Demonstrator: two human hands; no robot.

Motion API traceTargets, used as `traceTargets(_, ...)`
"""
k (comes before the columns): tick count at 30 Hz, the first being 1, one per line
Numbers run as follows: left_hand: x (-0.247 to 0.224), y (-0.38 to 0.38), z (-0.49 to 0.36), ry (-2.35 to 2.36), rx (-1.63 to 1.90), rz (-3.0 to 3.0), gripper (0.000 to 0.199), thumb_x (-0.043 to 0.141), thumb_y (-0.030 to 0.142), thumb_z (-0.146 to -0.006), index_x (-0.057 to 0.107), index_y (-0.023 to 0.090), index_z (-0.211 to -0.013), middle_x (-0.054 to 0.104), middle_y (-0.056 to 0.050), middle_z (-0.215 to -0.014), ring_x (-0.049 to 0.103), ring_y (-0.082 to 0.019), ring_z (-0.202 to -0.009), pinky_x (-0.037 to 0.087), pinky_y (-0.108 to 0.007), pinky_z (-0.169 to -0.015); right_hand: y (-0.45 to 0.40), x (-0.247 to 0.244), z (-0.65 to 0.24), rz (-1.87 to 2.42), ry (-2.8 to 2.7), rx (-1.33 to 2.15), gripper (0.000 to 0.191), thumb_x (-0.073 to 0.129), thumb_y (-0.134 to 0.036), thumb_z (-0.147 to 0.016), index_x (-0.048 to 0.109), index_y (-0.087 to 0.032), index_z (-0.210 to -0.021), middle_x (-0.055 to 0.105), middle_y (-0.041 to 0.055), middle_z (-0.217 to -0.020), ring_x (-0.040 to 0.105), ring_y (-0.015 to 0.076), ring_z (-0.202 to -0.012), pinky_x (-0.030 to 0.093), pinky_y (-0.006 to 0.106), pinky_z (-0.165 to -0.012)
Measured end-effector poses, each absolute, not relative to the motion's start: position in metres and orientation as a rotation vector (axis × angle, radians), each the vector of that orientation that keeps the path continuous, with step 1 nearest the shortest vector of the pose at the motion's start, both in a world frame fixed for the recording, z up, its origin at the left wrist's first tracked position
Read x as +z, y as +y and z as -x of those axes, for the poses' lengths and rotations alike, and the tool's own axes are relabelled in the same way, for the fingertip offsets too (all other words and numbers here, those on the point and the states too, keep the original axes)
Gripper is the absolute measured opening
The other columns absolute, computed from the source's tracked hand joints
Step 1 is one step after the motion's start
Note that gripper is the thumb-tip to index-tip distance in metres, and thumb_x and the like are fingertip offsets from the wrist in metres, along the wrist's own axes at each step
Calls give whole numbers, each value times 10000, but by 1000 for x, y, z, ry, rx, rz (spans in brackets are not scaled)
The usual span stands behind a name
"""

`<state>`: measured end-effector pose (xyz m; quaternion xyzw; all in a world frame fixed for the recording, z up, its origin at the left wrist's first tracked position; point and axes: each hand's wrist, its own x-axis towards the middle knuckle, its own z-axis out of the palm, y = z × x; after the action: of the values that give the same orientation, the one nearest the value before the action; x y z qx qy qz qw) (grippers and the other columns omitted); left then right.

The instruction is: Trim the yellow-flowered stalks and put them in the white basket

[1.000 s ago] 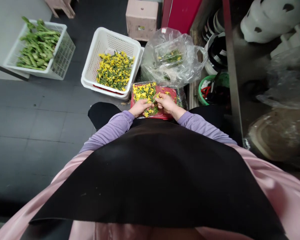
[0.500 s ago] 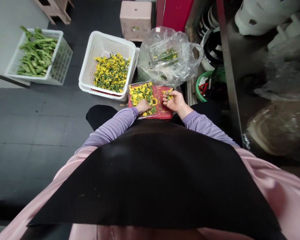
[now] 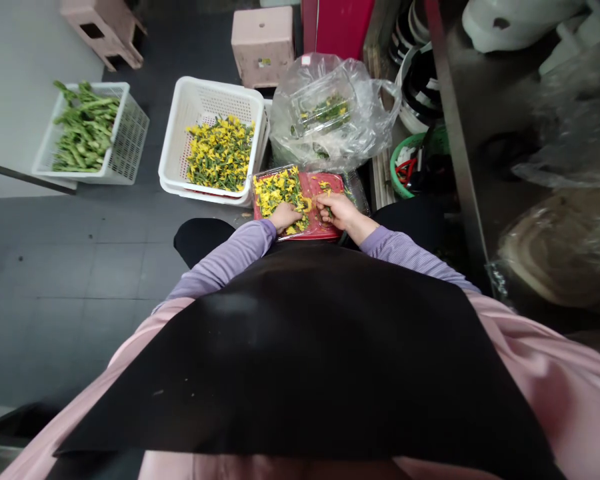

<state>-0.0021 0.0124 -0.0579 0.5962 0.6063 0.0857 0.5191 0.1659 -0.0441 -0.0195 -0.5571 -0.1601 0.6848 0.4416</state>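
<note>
Basket (image 3: 133, 137): green stalks (image 3: 87, 127). White crate (image 3: 179, 133): yellow flowers (image 3: 220, 153). Clear box (image 3: 295, 236), left edge of the red surface (image 3: 327, 232): blooms (image 3: 275, 190) close to the rim. Likely hazard: spillage, if the left sleeve (image 3: 250, 233) drags the near edge. Left hand (image 3: 284, 217), box's near-right corner: fingers together; tips unclear, grip cannot be told. Right hand (image 3: 341, 210), red surface's right half: fingers curled on a green sprig (image 3: 329, 213). Plastic bag (image 3: 363, 143), far edge: blocks reach beyond. Green tub (image 3: 396, 175): right of bag.
</note>
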Motion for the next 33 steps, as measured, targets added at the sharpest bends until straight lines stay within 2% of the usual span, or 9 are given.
traceTargets(4, -41, 7, 19, 1210, 341, -1155, 321, 820, 158, -726, 558, 156, -541, 458, 51, -429, 334, -44, -399, 216, -212, -434, -45, -25, -157, 1455, -529, 1699, 105, 715, -93, -902, 632, -146, -865, 488, -69, -534, 326, 43, -381, 235, 180, -369)
traceTargets(7, -38, 4, 25, 1112, 361, -1076, 319, 838, 155, -707, 568, 147, -537, 481, 48, -439, 346, -34, -391, 211, -208, -424, -44, -26, -145, 1435, -683, 1668, 230, 861, -120, -786, 647, -151, -861, 514, -67, -541, 357, 40, -403, 262, 176, -380)
traceTargets(10, -42, 4, 29, 1090, 400, -1030, 288, 835, 150, -713, 593, 146, -558, 485, 49, -442, 352, -38, -387, 233, -212, -427, -42, -26, -137, 1498, -782, 1580, 248, 876, -124, -759, 652, -157, -861, 550, -57, -566, 380, 48, -418, 259, 187, -392)
traceTargets(13, -42, 6, 32, 1106, 468, -989, 168, 836, 178, -731, 685, 134, -673, 489, 59, -448, 353, -46, -390, 257, -214, -438, -40, -28, -138, 1615, -827, 1504, 210, 846, -130, -774, 655, -167, -853, 546, -56, -559, 368, 68, -430, 250, 214, -415)
traceTargets(18, -33, 10, 31, 1107, 540, -1095, 120, 829, 146, -712, 714, 119, -736, 553, 49, -503, 394, -45, -443, 277, -194, -464, -34, -32, -148, 1628, -1088, 1350, 241, 871, -42, -654, 690, -166, -754, 632, -14, -662, 525, 127, -636, 409, 240, -614)
traceTargets(21, -30, 10, 29, 1126, 507, -1197, 125, 825, 121, -691, 704, 116, -724, 565, 46, -520, 405, -46, -465, 275, -184, -475, -30, -30, -149, 1667, -1190, 1327, 234, 866, -18, -629, 696, -159, -708, 650, -5, -678, 560, 149, -695, 432, 260, -698)
traceTargets(27, -25, 9, 31, 1112, 506, -1251, 177, 816, 147, -708, 651, 124, -646, 532, 48, -497, 402, -49, -477, 274, -193, -488, -31, -20, -149, 1661, -1251, 1365, 192, 860, -57, -681, 690, -146, -676, 572, -32, -563, 452, 99, -567, 337, 230, -543)
traceTargets(30, -22, 9, 34, 1016, 503, -1178, 217, 847, 192, -695, 650, 128, -632, 532, 43, -485, 397, -50, -467, 276, -199, -479, -33, -13, -153, 1564, -1202, 1604, 192, 879, -142, -720, 694, -151, -772, 489, -67, -503, 351, 66, -464, 237, 216, -447)
traceTargets(33, -21, 7, 37, 921, 492, -1059, 240, 882, 242, -679, 673, 124, -669, 575, 25, -519, 429, -55, -464, 314, -206, -479, -36, -8, -158, 1414, -1042, 1882, 199, 843, -172, -783, 665, -156, -870, 485, -79, -515, 282, 43, -408, 176, 202, -408)
